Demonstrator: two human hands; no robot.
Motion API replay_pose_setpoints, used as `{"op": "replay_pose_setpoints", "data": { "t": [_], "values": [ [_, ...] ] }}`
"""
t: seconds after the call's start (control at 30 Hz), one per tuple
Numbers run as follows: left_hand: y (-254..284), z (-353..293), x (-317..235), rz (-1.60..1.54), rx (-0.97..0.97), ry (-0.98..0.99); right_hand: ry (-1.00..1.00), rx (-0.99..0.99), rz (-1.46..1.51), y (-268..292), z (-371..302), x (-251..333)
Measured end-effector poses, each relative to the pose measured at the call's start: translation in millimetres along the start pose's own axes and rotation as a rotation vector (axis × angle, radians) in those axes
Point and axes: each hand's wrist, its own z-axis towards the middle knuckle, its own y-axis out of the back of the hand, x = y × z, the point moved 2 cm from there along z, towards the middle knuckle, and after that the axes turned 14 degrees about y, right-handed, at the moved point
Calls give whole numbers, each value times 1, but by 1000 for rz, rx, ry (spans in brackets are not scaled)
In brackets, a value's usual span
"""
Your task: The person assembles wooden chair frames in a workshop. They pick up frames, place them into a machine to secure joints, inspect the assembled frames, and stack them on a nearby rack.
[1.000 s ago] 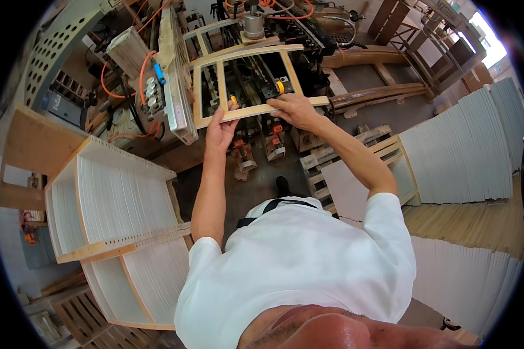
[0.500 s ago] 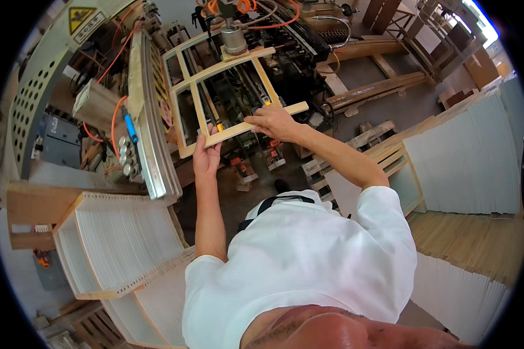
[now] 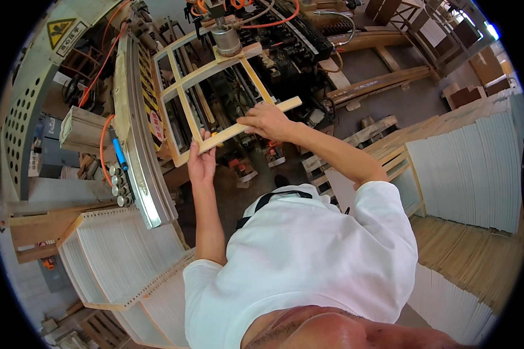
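Note:
A pale wooden frame (image 3: 187, 111) with crossing bars lies over a dark machine bed, its near rail toward me. My left hand (image 3: 202, 162) grips that rail close to its left corner, thumb on top and fingers underneath. Farther right along the same rail rests my right hand (image 3: 268, 123), its fingers bent over the wood. A metal cylinder (image 3: 226, 41) with a pad at its lower end stands over the frame's middle rail. Whether the pad presses on the wood, I cannot tell.
A long metal beam (image 3: 135, 134) with striped edging runs along the left, a blue air nozzle (image 3: 118, 152) beside it. White slatted stacks stand at lower left (image 3: 131, 250) and right (image 3: 463, 174). Wooden rails (image 3: 381, 84) lie beyond the machine at right.
The frame and both hands appear slightly farther left, with the hands still on the near rail. The surroundings have shifted a little as my view turned.

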Motion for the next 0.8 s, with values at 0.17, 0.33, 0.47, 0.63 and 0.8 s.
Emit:
{"op": "replay_pose_setpoints", "data": {
  "t": [0.17,0.33,0.47,0.63,0.8],
  "values": [
    [-15,44,-18,-92,-77,-76,-5,-77,-99,-15,32,-37],
    [-33,76,-41,-220,4,-27,148,-7,-399,-33,92,-83],
    [-49,87,-44,-111,-48,-68,294,131,-494,-45,140,-117],
    [-69,96,-25,-6,-30,8,234,328,-522,-63,180,-160],
    [-58,135,-8,5,-90,49,207,369,-451,-69,184,-173]
  ]
}}
